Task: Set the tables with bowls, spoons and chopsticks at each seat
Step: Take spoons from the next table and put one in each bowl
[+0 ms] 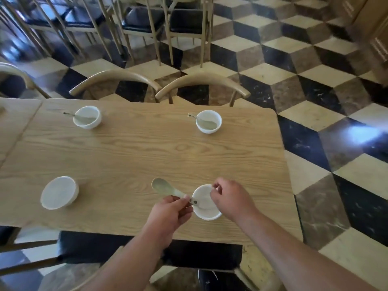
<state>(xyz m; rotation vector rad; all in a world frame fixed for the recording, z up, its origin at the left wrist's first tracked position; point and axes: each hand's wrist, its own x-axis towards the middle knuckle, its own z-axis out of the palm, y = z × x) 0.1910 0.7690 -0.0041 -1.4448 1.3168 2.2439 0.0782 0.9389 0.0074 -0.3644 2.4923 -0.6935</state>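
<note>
Forearms span the near edge of the table (147, 154), and both hands work at the near-right bowl (206, 215), the reference for all that follows.

Left hand (168, 213): just left of the bowl, thumb and fingers clamped on the handle of a pale spoon (168, 189).

Spoon axis: diagonal. The scoop points left of the bowl and away from the person, and the handle end reaches the bowl's left rim. A greyish shape inside the bowl may be a second spoon, too hidden to say.

Right hand (231, 198): over the bowl's far-right rim, fingers curled close together. Cannot tell if they pinch the rim or hold nothing.

Well left of the bowl, at the same near edge, stands a spoonless bowl (59, 192). Across from it sit the far-right bowl (209, 121) and the far-left bowl (88, 117), each with a spoon. No chopsticks seen.

Judgement: the held spoon goes into one of the near bowls. The left hand is the nearer to either and already grips it.
</note>
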